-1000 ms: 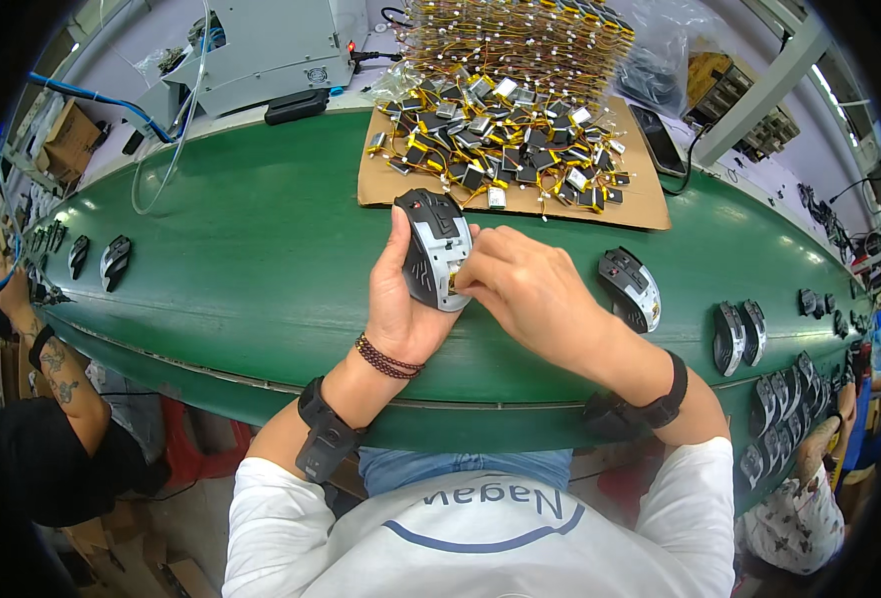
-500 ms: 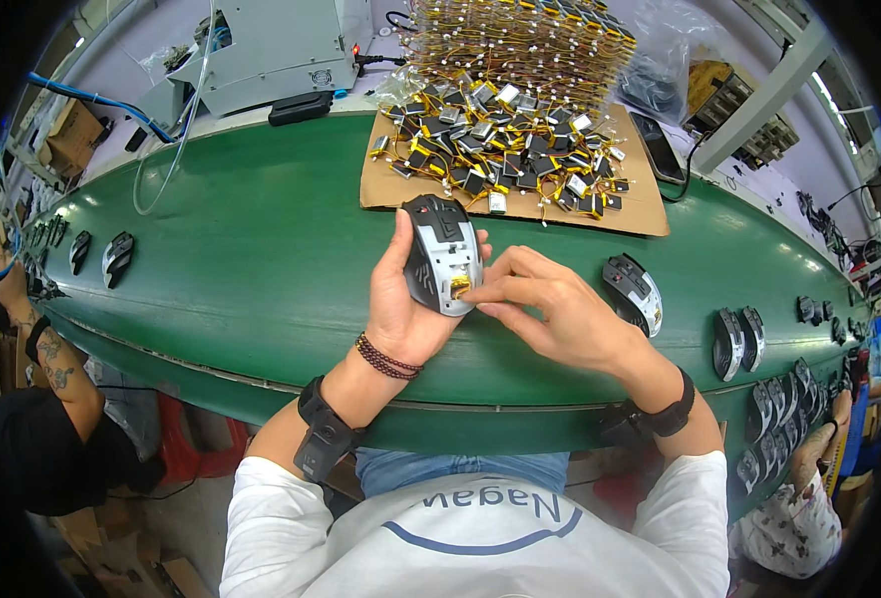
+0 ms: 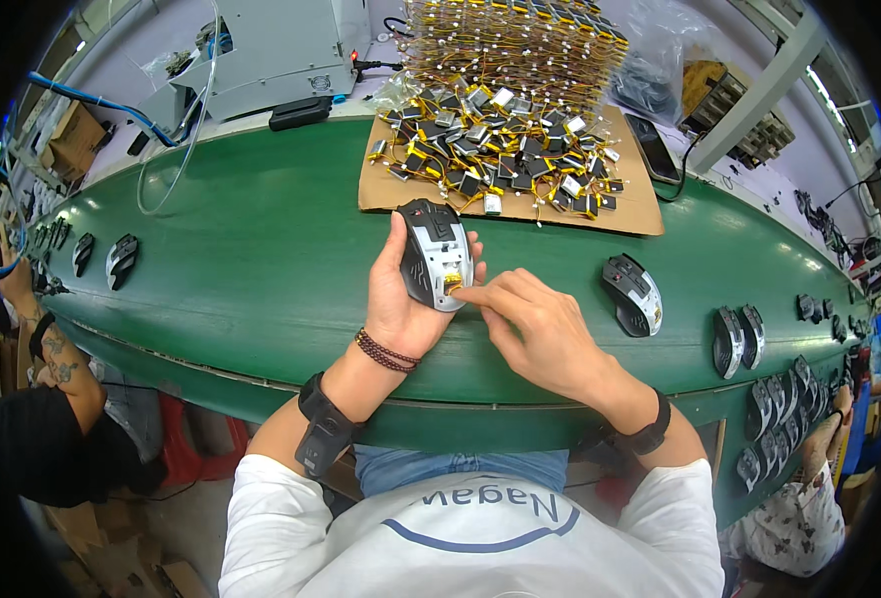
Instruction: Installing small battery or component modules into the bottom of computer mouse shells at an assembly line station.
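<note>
My left hand is closed round a black and silver computer mouse, its fingertips showing along the far side. Near the end towards me, the mouse has an uncovered recess with a small yellow-wrapped battery in it. My right hand reaches in from the right; its stretched index finger presses at the recess, and the thumb stands apart below. Whether a thin wire lies under that fingertip is too small to tell. A similar mouse rests on the green belt to the right of my right hand.
Beyond my hands, a cardboard sheet bears a heap of small wired batteries, with stacked rows behind. More mice sit at the left, and several at the right. Co-workers' arms show at both sides. A phone lies behind.
My right index finger has stayed at the recess while the other fingers and thumb shifted lower and the wrist moved slightly left. The left hand still holds the mouse, which has moved slightly left.
</note>
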A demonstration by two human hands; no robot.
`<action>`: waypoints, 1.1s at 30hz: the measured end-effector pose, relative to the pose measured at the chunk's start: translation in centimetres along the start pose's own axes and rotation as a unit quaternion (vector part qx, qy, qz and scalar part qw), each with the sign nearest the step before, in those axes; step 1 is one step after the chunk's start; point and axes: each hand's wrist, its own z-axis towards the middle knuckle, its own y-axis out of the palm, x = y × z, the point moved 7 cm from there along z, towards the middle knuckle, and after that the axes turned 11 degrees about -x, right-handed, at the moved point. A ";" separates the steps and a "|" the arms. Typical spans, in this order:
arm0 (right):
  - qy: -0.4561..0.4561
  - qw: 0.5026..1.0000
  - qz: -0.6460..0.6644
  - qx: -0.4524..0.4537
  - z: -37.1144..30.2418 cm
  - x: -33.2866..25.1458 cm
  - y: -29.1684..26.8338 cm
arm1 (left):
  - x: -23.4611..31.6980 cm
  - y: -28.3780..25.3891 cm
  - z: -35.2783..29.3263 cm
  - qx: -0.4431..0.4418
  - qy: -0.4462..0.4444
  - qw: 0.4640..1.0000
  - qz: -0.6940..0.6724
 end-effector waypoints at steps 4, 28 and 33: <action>-0.081 0.995 0.008 0.055 -0.5 0.0 -0.6 | 0.1 0.6 0.0 -0.023 -0.005 0.999 -0.046; 0.081 0.992 -0.092 0.025 1.6 12.7 -3.8 | -5.3 0.0 1.0 0.032 -0.041 0.792 0.608; 0.061 0.994 -0.079 0.049 4.1 12.2 -2.5 | 6.4 -2.0 -2.1 0.130 0.009 0.666 0.734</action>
